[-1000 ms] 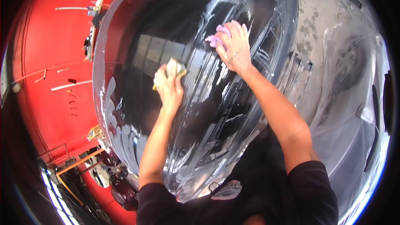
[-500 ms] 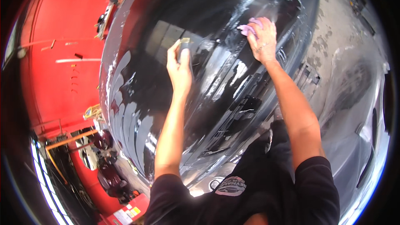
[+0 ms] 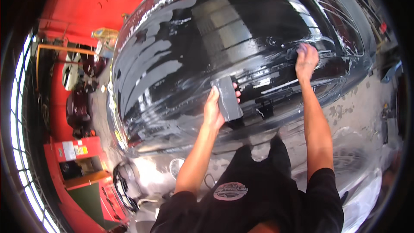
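Note:
A grey rectangular sanding block (image 3: 227, 99) with a light line across its face is in my left hand (image 3: 211, 111), thumb on one side and fingertips showing at the other. It is held up over the near edge of a black car body panel (image 3: 267, 13). My right hand (image 3: 307, 64) is farther right with its fingers bunched against the wet panel. A small part of a pinkish-purple cloth (image 3: 301, 49) shows at those fingertips; the rest is hidden. Glossy wet streaks and dull grey patches cover the panel, mostly on its left side.
The car's glass (image 3: 340, 17) lies at the far right, streaked with liquid. A red wall (image 3: 73, 4) and a red cabinet (image 3: 49, 155) stand to the left. Dark car parts (image 3: 79, 108) hang or stand beside them. Plastic sheeting (image 3: 362, 190) covers something at the lower right.
The view has turned toward the right. My left hand has drawn nearer and turned the block so its broad face shows. My right hand has shifted along the panel, still with the cloth.

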Action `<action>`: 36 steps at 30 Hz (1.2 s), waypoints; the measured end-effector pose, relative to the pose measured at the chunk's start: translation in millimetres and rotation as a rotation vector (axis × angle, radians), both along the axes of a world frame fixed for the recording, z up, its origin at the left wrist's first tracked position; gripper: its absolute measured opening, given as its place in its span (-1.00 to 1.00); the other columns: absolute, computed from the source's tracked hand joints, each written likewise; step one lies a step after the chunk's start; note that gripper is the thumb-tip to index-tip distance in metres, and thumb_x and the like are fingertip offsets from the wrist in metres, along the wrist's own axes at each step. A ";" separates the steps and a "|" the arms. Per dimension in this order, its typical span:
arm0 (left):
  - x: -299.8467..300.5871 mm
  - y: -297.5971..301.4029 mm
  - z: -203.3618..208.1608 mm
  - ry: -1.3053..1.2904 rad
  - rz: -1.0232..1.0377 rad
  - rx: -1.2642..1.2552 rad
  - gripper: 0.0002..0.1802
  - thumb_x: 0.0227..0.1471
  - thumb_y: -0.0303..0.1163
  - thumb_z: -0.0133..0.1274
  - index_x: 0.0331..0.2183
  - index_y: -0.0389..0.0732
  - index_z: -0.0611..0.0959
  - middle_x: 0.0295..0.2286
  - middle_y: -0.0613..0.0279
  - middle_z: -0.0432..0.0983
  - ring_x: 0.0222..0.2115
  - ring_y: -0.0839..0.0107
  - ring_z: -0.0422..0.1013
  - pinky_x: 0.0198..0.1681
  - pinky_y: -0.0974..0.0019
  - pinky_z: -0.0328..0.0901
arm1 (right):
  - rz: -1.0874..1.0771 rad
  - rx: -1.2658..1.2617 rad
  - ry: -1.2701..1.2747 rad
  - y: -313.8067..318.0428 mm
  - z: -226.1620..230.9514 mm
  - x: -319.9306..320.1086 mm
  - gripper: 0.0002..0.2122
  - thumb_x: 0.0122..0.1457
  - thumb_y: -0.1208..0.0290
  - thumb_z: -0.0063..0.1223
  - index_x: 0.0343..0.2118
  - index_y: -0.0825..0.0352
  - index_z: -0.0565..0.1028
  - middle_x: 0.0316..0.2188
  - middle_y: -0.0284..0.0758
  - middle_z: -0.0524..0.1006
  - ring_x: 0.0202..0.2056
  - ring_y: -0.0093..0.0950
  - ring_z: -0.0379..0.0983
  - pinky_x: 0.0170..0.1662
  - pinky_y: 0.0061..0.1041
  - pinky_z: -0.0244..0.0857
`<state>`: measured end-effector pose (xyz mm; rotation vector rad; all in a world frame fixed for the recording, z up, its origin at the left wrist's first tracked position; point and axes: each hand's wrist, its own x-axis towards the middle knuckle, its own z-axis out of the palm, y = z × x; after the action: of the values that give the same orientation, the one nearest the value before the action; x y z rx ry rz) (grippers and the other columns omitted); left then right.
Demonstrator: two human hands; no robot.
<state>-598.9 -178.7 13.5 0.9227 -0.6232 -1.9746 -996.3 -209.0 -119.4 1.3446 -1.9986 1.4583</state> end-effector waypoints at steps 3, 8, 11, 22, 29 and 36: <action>0.6 18.7 -5.1 -0.006 0.109 0.029 -0.46 0.56 -0.04 -0.19 0.28 -0.22 0.45 0.05 -0.06 0.61 -0.03 0.00 0.63 0.01 -0.09 0.59 | 0.248 0.383 0.048 -28.7 74.4 94.2 -0.50 0.37 0.02 0.16 0.33 0.01 0.50 0.40 -0.05 0.30 0.39 0.15 0.17 0.34 0.31 0.12; -11.3 26.3 -4.2 0.000 0.275 -0.081 -0.52 0.53 -0.10 -0.06 0.24 -0.22 0.53 0.07 0.05 0.61 0.00 0.14 0.61 0.13 0.00 0.53 | 0.889 0.340 -0.290 -0.1 131.3 184.7 -0.36 0.36 0.06 0.26 0.41 0.25 0.42 0.25 -0.10 0.46 0.27 -0.14 0.33 0.29 -0.09 0.24; -16.3 34.1 6.0 -0.062 0.309 -0.131 -0.59 0.51 -0.16 0.02 0.18 -0.21 0.63 0.07 0.13 0.62 -0.01 0.35 0.59 0.14 0.16 0.49 | 1.080 0.729 -1.043 49.9 134.8 203.4 -0.33 0.36 0.04 0.32 0.38 0.39 0.44 -0.05 -0.37 0.63 -0.09 -0.62 0.53 -0.04 -0.49 0.45; 5.3 49.0 12.8 -0.502 0.416 -0.413 -0.78 0.38 -0.43 0.19 -0.10 -0.39 0.79 -0.19 0.23 0.67 -0.20 0.49 0.51 -0.06 0.38 0.36 | 1.030 0.595 -1.019 91.4 173.4 208.4 -0.64 0.23 0.39 0.40 -0.02 0.38 0.49 -0.22 -0.39 0.63 -0.22 -0.64 0.51 -0.20 -0.57 0.37; 46.3 53.4 13.3 -0.128 0.305 -0.356 -0.82 0.39 -0.39 0.20 -0.05 -0.26 0.72 -0.12 0.27 0.69 -0.14 0.53 0.56 -0.02 0.29 0.45 | 0.973 0.494 -0.869 99.8 179.1 257.4 -0.64 0.24 0.38 0.33 0.01 0.41 0.48 -0.21 -0.33 0.65 -0.16 -0.56 0.57 -0.07 -0.47 0.47; 82.2 57.5 7.0 -0.508 0.426 -0.484 -0.73 0.31 -0.37 0.29 -0.03 -0.28 0.69 -0.15 0.20 0.63 -0.20 0.45 0.52 -0.06 0.29 0.44 | 0.977 0.488 -1.082 113.3 177.1 302.2 -0.59 0.25 0.33 0.34 0.05 0.40 0.46 -0.10 -0.26 0.67 -0.10 -0.48 0.61 -0.04 -0.44 0.49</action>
<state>-516.7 -121.2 20.4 1.1344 -1.0347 -1.1382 -694.0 -95.7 57.7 2.2550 -2.5334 2.6759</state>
